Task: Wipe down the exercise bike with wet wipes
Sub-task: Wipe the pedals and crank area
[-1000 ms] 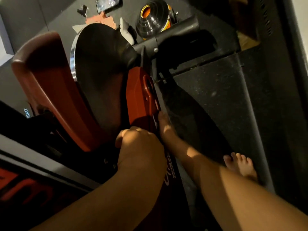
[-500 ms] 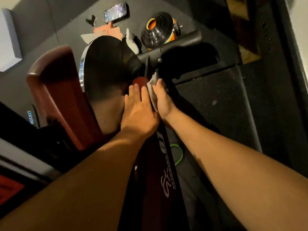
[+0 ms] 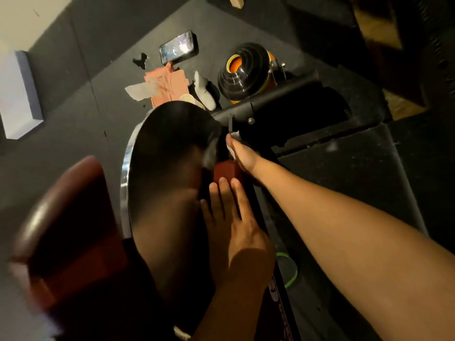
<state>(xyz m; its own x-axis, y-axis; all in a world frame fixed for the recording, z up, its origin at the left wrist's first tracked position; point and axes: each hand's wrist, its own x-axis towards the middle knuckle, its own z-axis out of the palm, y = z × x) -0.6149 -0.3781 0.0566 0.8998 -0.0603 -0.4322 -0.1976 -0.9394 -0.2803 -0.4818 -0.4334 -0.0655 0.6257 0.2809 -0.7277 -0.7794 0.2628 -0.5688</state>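
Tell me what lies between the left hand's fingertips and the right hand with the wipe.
Head view: only the bike's red frame end separates the left hand from the right hand on the wet wipe.

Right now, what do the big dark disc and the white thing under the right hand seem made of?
Disc: probably metal, matte black face, bright mirror-like rim. Wipe: thin soft paper or cloth, crumpled under the right hand.
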